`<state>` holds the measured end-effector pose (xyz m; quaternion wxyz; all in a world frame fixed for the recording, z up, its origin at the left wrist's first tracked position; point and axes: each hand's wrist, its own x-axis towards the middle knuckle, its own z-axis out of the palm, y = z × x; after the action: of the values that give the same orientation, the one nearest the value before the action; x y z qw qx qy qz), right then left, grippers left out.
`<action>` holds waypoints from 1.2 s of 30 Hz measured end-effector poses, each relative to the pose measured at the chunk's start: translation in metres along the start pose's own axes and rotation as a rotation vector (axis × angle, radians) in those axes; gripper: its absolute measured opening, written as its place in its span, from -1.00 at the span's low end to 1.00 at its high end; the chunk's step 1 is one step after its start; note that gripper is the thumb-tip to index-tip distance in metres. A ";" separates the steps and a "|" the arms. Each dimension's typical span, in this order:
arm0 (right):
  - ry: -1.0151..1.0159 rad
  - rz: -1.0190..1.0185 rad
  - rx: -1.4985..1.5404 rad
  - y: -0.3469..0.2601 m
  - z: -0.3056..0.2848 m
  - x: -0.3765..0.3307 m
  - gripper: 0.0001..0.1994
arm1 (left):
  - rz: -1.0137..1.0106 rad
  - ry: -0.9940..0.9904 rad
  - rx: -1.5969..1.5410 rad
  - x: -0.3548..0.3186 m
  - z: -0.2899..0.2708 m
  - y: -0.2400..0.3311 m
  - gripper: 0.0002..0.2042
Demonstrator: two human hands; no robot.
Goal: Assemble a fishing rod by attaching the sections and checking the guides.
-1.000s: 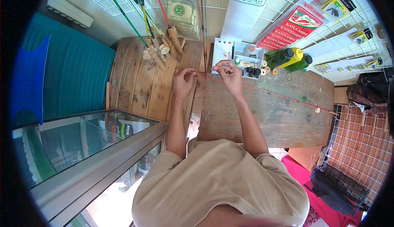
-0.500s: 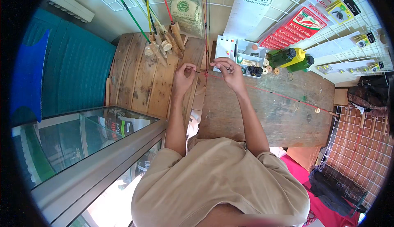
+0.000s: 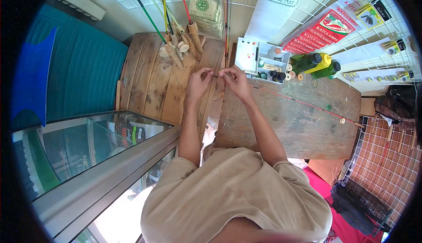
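Under and to the right of the grip spreads a dark, worn wooden table (image 3: 281, 124), while paler planks (image 3: 151, 85) lie to its left, with a narrow gap between the two surfaces just below the hands. Beyond the grip, to the left, a bundle of fishing rods (image 3: 194, 36) stands with wooden handles on the planks; beyond and to the right sit a white compartment box (image 3: 245, 58), small wooden spools (image 3: 290, 73) and green bottles (image 3: 306, 62) against a wall hung with packets on white wire mesh. Far left are a teal panel (image 3: 81, 63) and, nearer the body, a glass display case (image 3: 101, 144). A slim red fishing rod (image 3: 307, 103) lies slantwise to the right of the grip, its handle reaching the table's far right edge; its thin end runs behind the right hand and is lost there. The upright rods' tops are cut off, and whether the thin dark piece (image 3: 216, 76) at the fingertips belongs to the red rod cannot be told. Both forearms reach forward, converging: the left hand (image 3: 198, 85) and right hand (image 3: 237, 84) nearly meet, thumb and forefinger of each pinched closed on that dark piece, other fingers curled.
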<state>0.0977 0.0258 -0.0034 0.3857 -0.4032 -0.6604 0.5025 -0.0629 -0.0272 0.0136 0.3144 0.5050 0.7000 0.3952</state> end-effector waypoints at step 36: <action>-0.047 0.155 0.285 -0.007 -0.003 0.000 -0.86 | 0.108 -0.006 0.115 -0.003 0.001 -0.017 -0.83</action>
<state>0.0993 0.0257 0.0044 0.3836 -0.3825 -0.5582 0.6284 -0.0689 -0.0330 -0.0012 0.2650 0.5605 0.6923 0.3692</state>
